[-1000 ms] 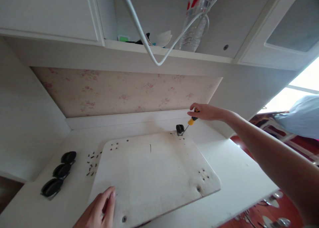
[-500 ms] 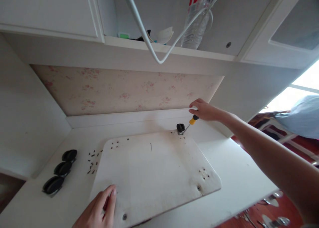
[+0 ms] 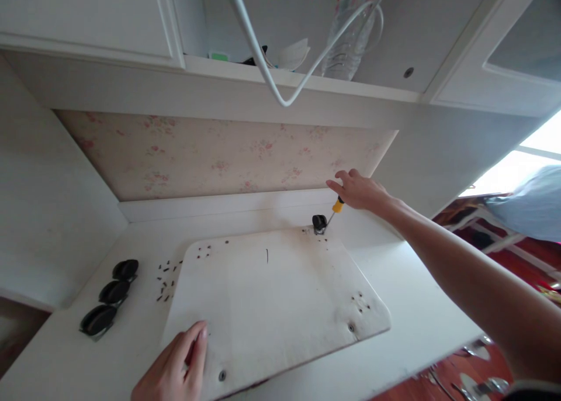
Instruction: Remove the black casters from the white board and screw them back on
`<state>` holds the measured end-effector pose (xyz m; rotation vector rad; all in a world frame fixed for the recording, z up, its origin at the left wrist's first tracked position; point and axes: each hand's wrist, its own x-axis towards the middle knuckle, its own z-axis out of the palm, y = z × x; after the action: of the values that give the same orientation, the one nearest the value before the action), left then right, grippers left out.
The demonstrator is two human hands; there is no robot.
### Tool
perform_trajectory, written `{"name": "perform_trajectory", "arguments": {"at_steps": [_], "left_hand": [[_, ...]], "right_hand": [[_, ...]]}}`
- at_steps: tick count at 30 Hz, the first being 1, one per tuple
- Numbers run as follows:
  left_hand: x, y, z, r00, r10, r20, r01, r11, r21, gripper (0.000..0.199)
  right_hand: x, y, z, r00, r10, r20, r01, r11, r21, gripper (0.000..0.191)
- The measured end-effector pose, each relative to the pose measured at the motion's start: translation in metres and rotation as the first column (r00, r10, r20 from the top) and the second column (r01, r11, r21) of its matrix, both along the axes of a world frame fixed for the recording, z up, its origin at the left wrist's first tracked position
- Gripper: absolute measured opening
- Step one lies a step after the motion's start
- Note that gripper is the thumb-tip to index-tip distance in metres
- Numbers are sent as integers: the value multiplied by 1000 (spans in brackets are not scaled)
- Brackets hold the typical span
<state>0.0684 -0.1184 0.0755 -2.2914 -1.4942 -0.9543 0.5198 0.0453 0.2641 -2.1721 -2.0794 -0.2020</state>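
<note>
- Right hand holds a screwdriver, tip at the far caster on the board.
- Left hand curled at the board — cannot tell whether holding anything.
- Three casters, screws leftward; cable hanging before the shelf.

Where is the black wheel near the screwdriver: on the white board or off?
On: the black wheel sits at the far edge of the white board, where the screwdriver reaches its base. Fastened or loose: cannot tell.

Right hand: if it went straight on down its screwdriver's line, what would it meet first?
Probably the black wheel, at its metal base on the board; the screwdriver seems to reach it, though depth is unclear.
</note>
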Motion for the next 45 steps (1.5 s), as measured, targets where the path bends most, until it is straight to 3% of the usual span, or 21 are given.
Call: {"name": "perform_trajectory", "arguments": {"at_steps": [3, 7, 12, 17, 22, 28, 33, 37, 45], "left_hand": [[0, -1, 0, 1000, -3, 4, 3, 1000, -13, 24], [1, 0, 0, 1000, -7, 20, 7, 1000, 5, 24], [2, 0, 2, 999, -9, 42, 9, 1000, 15, 24], [1, 0, 1, 999, 1, 49, 2, 999, -43, 23], [-1, -1, -2, 999, -3, 34, 4, 999, -33, 21], [0, -2, 2, 999, -23, 27, 23, 1000, -20, 20], [1, 0, 1, 999, -26, 32, 26, 1000, -14, 19], [1, 0, -1, 999, -8, 39, 11, 998, -64, 19], [2, -3, 4, 999, -22, 49, 22, 1000, -14, 21]], "right_hand": [[2, 4, 1, 997, -71, -5, 71, 997, -25, 42], [4, 9, 4, 998, -41, -41, 38, 996, -75, 45], [4, 11, 5, 994, -106, 2, 106, 991, -84, 33], [4, 14, 8, 998, -66, -8, 65, 992, -110, 26], [5, 12, 10, 994, -108, 13, 109, 991, -81, 31], [5, 11, 9, 1000, -7, -4, 7, 993, -120, 35], [6, 11, 8, 995, -90, 38, 93, 990, -107, 31], [6, 10, 11, 998, -50, 22, 52, 991, -120, 29], [10, 11, 10, 995, -87, 48, 92, 988, -123, 26]]}}
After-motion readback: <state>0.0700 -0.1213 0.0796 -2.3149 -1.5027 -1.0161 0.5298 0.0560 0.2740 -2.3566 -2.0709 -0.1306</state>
